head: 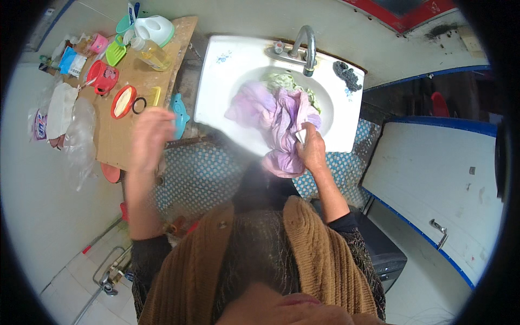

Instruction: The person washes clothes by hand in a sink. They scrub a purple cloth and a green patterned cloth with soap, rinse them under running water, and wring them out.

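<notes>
A wet-looking purple and pink cloth [284,118] lies bunched in the white washbasin [219,85], with one end hanging over the front rim. Behind it in the bowl is a pale green cloth [282,81]. My right hand [313,147] grips a small white object [301,136], perhaps a bar of soap, against the cloth's right side. Blurred and raised, my left hand [152,136] is over the near right edge of the side table, close to a blue plastic dish [178,115]; whether it holds anything is not clear.
A chrome faucet [306,48] arches over the bowl, and dark scouring mesh [347,76] rests on the basin's right corner. The cardboard-topped table [138,77] bears a red mug [103,77], a yellow comb [153,96], a bottle of yellow liquid [150,55] and a white jug [154,30].
</notes>
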Demonstrator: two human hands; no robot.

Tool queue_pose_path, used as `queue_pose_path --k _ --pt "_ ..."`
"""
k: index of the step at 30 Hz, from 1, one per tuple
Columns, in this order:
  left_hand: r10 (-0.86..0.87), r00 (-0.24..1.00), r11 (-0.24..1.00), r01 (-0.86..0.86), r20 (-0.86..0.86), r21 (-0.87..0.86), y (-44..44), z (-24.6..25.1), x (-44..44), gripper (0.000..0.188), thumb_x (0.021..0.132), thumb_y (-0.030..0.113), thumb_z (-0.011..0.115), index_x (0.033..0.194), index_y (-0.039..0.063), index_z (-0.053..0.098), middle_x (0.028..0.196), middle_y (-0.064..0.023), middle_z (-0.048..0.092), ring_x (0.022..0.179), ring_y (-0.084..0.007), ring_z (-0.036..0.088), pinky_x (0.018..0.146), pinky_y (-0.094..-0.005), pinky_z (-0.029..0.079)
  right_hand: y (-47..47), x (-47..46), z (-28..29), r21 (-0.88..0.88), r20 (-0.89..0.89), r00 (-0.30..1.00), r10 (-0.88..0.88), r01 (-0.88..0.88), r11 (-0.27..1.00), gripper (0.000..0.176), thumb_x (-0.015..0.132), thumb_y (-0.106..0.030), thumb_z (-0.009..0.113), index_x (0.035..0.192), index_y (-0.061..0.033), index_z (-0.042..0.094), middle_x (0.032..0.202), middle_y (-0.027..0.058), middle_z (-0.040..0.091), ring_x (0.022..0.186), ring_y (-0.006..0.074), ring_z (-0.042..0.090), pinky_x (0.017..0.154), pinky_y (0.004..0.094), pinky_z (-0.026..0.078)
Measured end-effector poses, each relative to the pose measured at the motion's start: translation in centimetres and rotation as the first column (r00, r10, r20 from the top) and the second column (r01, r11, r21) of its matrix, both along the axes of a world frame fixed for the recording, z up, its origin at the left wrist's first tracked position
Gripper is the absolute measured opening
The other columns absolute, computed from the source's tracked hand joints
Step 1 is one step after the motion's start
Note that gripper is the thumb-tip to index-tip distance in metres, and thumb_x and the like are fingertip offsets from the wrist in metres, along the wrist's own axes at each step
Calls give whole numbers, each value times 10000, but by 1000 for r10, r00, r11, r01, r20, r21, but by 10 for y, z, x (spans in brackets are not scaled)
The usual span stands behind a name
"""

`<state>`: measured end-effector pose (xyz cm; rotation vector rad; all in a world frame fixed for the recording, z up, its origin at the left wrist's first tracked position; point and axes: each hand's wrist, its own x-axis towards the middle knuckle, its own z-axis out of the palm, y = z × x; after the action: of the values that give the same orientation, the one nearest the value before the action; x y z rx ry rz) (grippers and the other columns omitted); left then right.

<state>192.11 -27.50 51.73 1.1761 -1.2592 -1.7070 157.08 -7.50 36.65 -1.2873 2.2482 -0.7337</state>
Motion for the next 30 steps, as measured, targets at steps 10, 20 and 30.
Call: queue_pose_path --k 10,20,30 --pt "-614 655 780 589 440 211 63 -106 -249 390 1090 247 408 1359 3 549 1323 -147 610 1208 -254 586 1072 -385 455 -25 4 89 -299 459 853 248 -115 947 366 894 -176 622 1240 -69 572 1081 235 684 1020 377 677 891 419 526" --pt "-73 862 906 267 -501 328 87 -153 -251 423 1091 256 378 1427 11 454 1405 -143 522 1283 -215 511 1101 -375 409 -21 28 131 -304 -80 759 646 -636 710 462 819 -133 732 1235 -41 556 880 199 605 895 392 632 798 513 517" --pt "-26 803 923 248 -595 295 93 -175 -254 479 1092 275 345 1496 18 355 1474 -140 447 1352 -191 443 1134 -365 362 -96 -7 38 -224 66 888 454 -431 874 513 885 -376 672 1279 -63 573 1363 238 550 1284 392 521 1134 495 372"
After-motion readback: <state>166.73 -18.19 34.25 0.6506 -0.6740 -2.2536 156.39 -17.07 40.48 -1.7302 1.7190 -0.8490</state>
